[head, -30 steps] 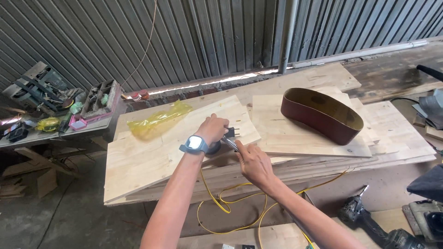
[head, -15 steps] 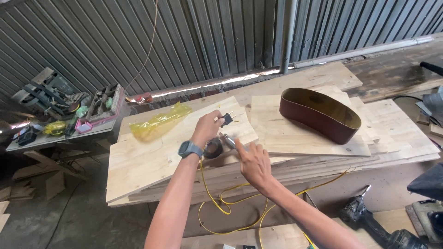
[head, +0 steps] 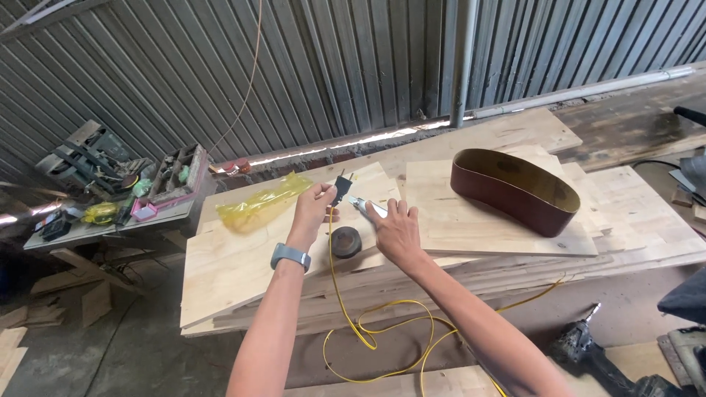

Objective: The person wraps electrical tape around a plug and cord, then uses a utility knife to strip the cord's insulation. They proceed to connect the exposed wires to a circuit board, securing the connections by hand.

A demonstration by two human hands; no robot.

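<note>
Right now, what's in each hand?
Left hand: shut on the black plug of the yellow cord.
Right hand: shut on a silvery tool.

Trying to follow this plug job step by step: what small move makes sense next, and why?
Probably bring the tool's tip onto the plug. The left hand holds the black plug up by its yellow cord, while the right hand points a small silver tool at it, still slightly apart. The tape roll lies untouched below.

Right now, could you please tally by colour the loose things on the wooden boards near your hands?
Yellow: 2, the plastic bag and the cord.
Black: 2, the plug in the left hand, and the tape roll.
Reddish-brown: 1, the sanding belt.
Total: 5.
</note>
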